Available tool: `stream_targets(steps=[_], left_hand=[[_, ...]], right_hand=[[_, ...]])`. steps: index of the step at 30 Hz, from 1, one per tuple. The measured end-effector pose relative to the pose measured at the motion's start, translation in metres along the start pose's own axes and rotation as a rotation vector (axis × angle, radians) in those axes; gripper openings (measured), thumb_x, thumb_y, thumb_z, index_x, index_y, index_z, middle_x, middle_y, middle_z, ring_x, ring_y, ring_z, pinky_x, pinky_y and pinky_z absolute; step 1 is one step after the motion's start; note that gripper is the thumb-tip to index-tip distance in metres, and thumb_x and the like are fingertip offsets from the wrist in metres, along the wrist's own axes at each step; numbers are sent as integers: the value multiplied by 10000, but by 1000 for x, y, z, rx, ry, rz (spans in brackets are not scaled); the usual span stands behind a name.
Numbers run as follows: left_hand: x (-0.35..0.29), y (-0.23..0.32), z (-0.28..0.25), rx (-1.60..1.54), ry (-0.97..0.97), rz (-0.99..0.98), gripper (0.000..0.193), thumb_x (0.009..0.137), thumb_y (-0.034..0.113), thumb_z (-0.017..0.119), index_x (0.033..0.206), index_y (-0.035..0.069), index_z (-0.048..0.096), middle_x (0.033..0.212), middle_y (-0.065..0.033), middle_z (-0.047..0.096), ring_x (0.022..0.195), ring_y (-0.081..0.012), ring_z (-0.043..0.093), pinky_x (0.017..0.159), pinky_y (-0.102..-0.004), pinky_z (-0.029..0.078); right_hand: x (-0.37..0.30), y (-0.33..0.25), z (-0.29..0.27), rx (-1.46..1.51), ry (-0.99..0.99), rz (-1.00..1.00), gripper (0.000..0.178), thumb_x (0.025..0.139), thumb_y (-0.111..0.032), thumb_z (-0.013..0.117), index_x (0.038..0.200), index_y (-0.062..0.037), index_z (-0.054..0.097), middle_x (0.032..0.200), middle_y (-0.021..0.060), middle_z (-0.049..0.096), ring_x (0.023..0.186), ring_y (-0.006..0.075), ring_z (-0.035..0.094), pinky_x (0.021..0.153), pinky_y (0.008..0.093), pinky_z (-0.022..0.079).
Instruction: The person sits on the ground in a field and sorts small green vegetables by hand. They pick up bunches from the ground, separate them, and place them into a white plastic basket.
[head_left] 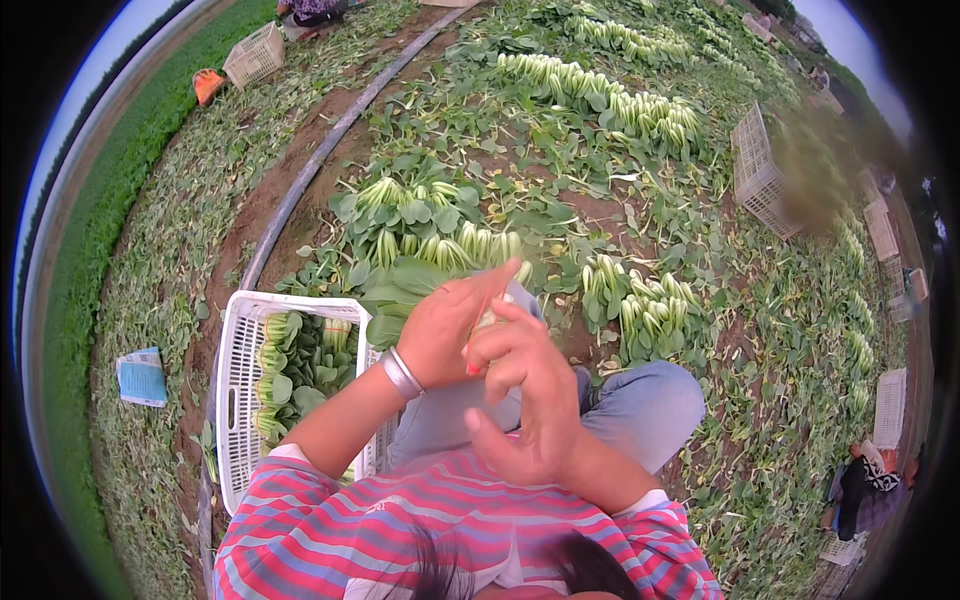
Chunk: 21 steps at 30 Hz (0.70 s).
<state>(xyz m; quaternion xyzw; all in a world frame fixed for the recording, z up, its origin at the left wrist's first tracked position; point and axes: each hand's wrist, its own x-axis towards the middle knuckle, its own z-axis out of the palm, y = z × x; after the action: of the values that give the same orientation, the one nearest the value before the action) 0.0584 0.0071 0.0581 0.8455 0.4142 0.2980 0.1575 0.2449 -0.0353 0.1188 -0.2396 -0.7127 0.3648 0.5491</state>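
Head camera view: a leafy green bunch (405, 290) is held just beyond the right far corner of the white crate (238, 360), its broad leaves pointing toward that crate. The left hand (450, 315), a silver bracelet (402, 373) at its wrist, is closed around the bunch on the side away from the crate. Farther right of the crate, the right hand (525, 400) is raised close to the left one, fingers bent and thumb apart; whether it pinches anything, I cannot tell. Inside the crate lie bundled greens (290, 375), with pale stems along its left wall. Beyond the crate and to its right, laid greens (440, 245) form short rows, and a further cluster (655, 310) lies well right of it, past the person's knee (650, 405). A grey hose (330, 145) runs along the crate's left side and curves away beyond it. Left of the hose and crate lies a blue packet (141, 378). Far right of the crate, a co-worker (865, 490) bends low.
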Motion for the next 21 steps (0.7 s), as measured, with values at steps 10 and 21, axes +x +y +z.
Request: stream_targets(steps=[10,21], left_hand=[[8,-8,8,-183,-37,-1,1382,521,177,929,1657,-20,167,1695,-278,275,1383,-374,565,1132,-425,472],[4,11,22,36,-9,-59,1371,642,245,905,1657,-58,34,1715,-241,250,1406,-425,507,1122,-441,453]], right_hand=[[-28,156,-46,194,43,645,633,1137,-565,289,787,-81,497,717,7,500,661,140,497,646,295,410],[-77,13,15,-675,21,132,190,836,-112,748,982,-64,639,1231,150,613,1217,388,488,1043,446,409]])
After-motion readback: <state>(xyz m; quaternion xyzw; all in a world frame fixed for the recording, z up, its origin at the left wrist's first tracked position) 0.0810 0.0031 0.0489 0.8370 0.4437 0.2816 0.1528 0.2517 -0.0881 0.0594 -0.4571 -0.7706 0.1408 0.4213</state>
